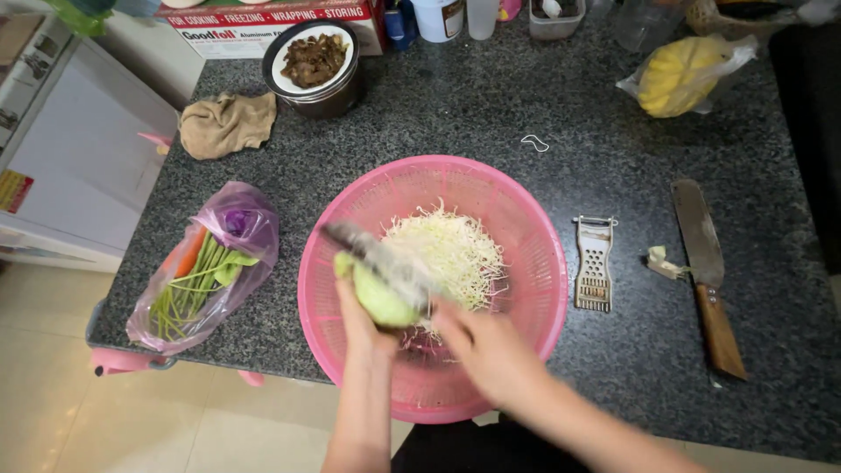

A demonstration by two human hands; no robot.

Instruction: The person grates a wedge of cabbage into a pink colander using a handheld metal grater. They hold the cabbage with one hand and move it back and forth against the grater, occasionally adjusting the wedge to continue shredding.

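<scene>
The left hand (361, 326) is cupping a pale green cabbage wedge (378, 296) over the pink colander (526, 263), while the right hand (491, 350) is gripping a blurred blade (378, 258) across it. Keeping fingertips tucked behind the wedge looks wise, with shreds (451, 250) falling inside.

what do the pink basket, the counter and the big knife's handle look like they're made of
Pink basket: most likely plastic, with an even bright colour and a moulded grid of small holes. Counter: looks like polished granite or a similar stone, dark with fine grey speckles and a soft sheen. Knife handle: seems to be wood, warm brown and matte; the blade looks like dull grey metal.
</scene>
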